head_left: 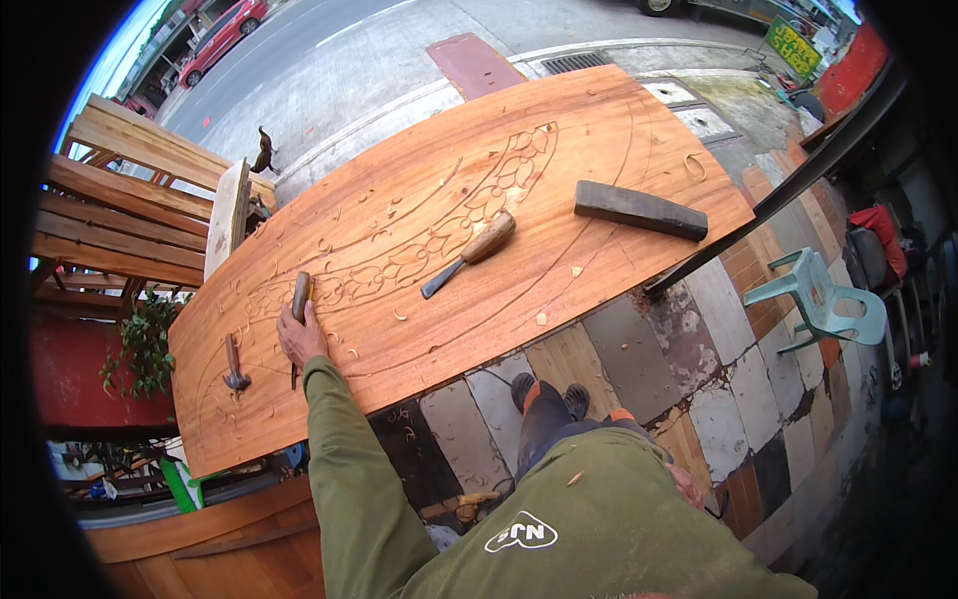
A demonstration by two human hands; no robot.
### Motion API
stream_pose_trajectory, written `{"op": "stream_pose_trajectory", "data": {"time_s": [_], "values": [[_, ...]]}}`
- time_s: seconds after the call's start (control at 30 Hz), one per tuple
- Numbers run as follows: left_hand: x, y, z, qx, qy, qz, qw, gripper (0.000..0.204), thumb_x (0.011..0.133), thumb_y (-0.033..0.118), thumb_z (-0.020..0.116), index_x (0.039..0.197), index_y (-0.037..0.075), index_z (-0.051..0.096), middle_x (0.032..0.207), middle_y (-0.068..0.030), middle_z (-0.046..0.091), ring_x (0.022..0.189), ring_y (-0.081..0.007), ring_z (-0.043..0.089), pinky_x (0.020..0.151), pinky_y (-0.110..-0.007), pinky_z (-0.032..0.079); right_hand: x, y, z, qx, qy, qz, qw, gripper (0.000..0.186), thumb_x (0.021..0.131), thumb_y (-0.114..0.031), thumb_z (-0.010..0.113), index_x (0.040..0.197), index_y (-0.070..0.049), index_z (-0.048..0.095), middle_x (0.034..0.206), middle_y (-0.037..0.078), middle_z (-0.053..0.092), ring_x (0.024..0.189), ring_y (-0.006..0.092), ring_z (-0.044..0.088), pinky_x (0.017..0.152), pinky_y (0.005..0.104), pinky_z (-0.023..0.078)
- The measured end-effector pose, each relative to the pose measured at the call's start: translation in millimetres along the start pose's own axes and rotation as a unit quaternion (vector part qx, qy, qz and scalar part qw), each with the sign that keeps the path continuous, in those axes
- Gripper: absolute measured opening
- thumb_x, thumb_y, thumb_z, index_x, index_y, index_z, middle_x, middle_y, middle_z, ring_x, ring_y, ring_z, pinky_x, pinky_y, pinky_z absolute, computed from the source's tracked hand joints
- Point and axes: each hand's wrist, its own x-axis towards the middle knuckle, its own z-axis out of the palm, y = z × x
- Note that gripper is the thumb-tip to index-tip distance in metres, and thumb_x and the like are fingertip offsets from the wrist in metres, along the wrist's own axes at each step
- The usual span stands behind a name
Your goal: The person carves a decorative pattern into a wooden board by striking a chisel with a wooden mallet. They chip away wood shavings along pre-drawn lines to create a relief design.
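On a large curved-edge wooden panel [399, 349], carved with a floral band [399, 268] and scattered with shavings, my left hand [301, 334] holds a wooden-handled tool [301, 288] upright near the band's left end. A small hammer [234, 364] lies left of that hand. A chisel [489, 237] with a wooden handle and flat blade rests across the band's right part, and a dark rectangular block [639, 210] lies near the right edge. My right hand [684, 481] hangs low beside my body, partly hidden by my shirt, its fingers unclear.
Stacked planks and frames [120, 215] stand left, beside a leafy plant [140, 354]. A pale plastic chair [808, 298] and dark metal rail [818, 150] are right. My feet [549, 394] stand on patchwork tiles [723, 329]. Beyond lie a street with a red car [215, 55] and a dark animal [263, 155].
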Motion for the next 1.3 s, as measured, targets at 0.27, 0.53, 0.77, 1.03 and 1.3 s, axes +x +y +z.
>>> {"op": "stream_pose_trajectory", "data": {"time_s": [0.27,0.53,0.77,1.03,1.3], "values": [[-3.3,3.3,-4.8,-0.003,0.002,0.003,1.0,0.069,0.104,0.055,0.069,0.152,0.006,0.061,0.147,-0.021,0.064,0.133,-0.0413,0.062,0.111,-0.051,0.05,-2.3,2.5,0.8,0.004,-0.005,-0.002,1.0,0.045,0.116,-0.024,0.05,0.158,-0.009,0.045,0.156,0.023,0.058,0.142,0.0418,0.061,0.118,0.0518,0.049],[-3.1,10.2,-6.5,0.002,-0.002,-0.002,1.0,0.07,0.105,0.057,0.067,0.153,0.006,0.06,0.148,-0.0217,0.063,0.134,-0.0414,0.062,0.112,-0.051,0.05,-2.8,5.5,-3.1,0.011,-0.009,-0.002,1.0,0.045,0.116,-0.026,0.05,0.157,-0.007,0.046,0.155,0.024,0.059,0.142,0.0418,0.061,0.118,0.052,0.049],[-4.6,11.0,-10.3,0.002,-0.016,-0.016,1.0,0.07,0.105,0.057,0.066,0.154,0.007,0.059,0.152,-0.0193,0.061,0.137,-0.0407,0.059,0.115,-0.051,0.048,-0.2,7.9,-5.6,0.01,-0.014,-0.007,1.0,0.046,0.116,-0.028,0.05,0.157,-0.007,0.047,0.155,0.024,0.059,0.142,0.0418,0.06,0.118,0.0522,0.048],[-1.5,7.4,-11.3,0.003,-0.017,-0.021,1.0,0.07,0.105,0.056,0.067,0.155,0.007,0.059,0.154,-0.0188,0.06,0.139,-0.04,0.059,0.116,-0.05,0.047,5.8,9.4,-7.2,0.015,-0.021,-0.013,1.0,0.047,0.116,-0.029,0.05,0.156,-0.005,0.048,0.154,0.024,0.059,0.142,0.0418,0.06,0.118,0.0525,0.048],[-2.7,7.9,-7.0,0.003,-0.008,-0.013,1.0,0.069,0.105,0.055,0.067,0.154,0.007,0.059,0.153,-0.0196,0.061,0.138,-0.0404,0.059,0.116,-0.05,0.047,4.9,11.2,-8.6,0.013,-0.022,-0.013,1.0,0.048,0.116,-0.031,0.05,0.156,-0.004,0.049,0.154,0.024,0.06,0.142,0.0419,0.06,0.118,0.0527,0.048]]}}
